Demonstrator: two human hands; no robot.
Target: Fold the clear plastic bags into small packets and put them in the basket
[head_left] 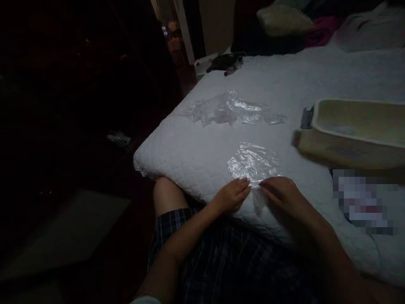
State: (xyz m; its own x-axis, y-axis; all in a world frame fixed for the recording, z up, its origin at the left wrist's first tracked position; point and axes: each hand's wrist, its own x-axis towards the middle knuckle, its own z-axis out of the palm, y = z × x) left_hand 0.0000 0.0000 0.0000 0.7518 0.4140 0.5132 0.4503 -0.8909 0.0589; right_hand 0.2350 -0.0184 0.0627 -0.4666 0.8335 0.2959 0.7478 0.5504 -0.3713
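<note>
A crinkled clear plastic bag (255,162) lies on the white quilted mattress, near the side where I sit. My left hand (233,195) is at the bag's near edge, its fingers closed on the plastic. From the other side my right hand (281,192) pinches the same edge between thumb and fingers, a small gap from the left fingertips. A bit of the plastic hangs down below the hands. Farther back on the mattress lies more crumpled clear plastic (234,109), touched by neither hand.
On the right of the mattress (190,147) stands a cream-coloured open bin (354,145), with a blurred-out item (363,204) in front of it. A pillow (283,21) and magenta cloth (322,30) are at the back. The floor at left is very dark.
</note>
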